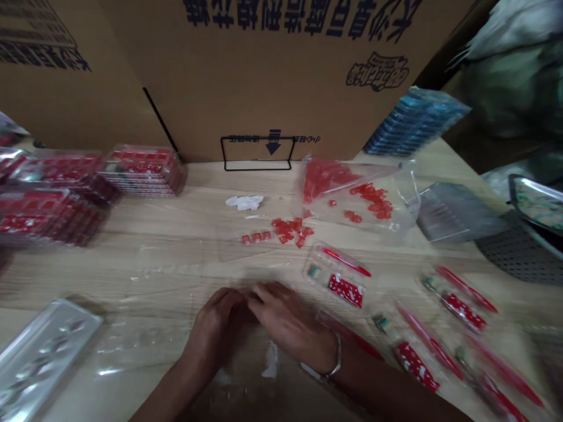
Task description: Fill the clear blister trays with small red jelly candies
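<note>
My left hand [213, 322] and my right hand [285, 322] meet at the front middle of the table, fingertips bent together. Whatever they pinch is hidden by the fingers and by blur. Below them lies clear plastic [246, 387], with a small white scrap [270, 360] on it. Just beyond the hands is a loose pile of small red translucent pieces [290, 228], beside a short row of red squares [256, 237]. To the right of my right hand rests a clear blister tray [314, 266] holding a red pen [346, 261] and a red patterned packet [346, 290].
A large cardboard box [264, 88] stands along the back. Stacked red-filled trays [143, 170] are at left, above a silvery tray [48, 357]. At right are an open bag of red pieces [360, 193], more filled trays [417, 351] and a dark basket [523, 246].
</note>
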Demonstrator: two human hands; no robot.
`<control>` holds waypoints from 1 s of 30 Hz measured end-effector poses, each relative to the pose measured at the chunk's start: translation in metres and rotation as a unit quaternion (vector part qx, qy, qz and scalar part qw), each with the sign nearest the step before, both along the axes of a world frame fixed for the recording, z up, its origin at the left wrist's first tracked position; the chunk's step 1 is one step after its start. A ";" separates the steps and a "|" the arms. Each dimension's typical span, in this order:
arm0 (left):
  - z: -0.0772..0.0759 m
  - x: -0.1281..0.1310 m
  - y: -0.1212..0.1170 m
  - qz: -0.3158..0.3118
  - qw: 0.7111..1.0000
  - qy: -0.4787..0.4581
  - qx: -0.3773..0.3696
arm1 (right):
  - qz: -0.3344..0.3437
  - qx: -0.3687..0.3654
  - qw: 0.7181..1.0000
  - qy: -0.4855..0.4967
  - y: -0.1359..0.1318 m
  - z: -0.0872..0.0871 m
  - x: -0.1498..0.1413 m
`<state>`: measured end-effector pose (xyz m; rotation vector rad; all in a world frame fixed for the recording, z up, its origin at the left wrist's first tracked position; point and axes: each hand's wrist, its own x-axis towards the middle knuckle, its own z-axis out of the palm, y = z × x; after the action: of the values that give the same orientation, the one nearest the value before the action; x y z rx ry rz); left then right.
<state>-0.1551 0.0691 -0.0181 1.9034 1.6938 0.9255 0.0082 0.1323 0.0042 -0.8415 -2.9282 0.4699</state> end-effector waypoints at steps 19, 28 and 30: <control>0.009 -0.005 0.010 -0.109 0.989 0.095 0.025 | -0.177 -0.001 0.984 0.020 0.143 0.008 0.009; 0.001 -0.002 0.019 -0.103 0.994 0.020 0.007 | -0.192 0.025 0.981 0.022 0.150 0.011 0.008; 0.006 0.002 0.017 -0.046 0.998 -0.051 0.009 | -0.195 0.008 0.973 0.127 0.124 0.017 0.012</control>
<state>-0.1526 0.0860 -0.0122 1.8966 1.5309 0.9875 0.0201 0.2562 0.0211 -1.2153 -2.4506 0.4778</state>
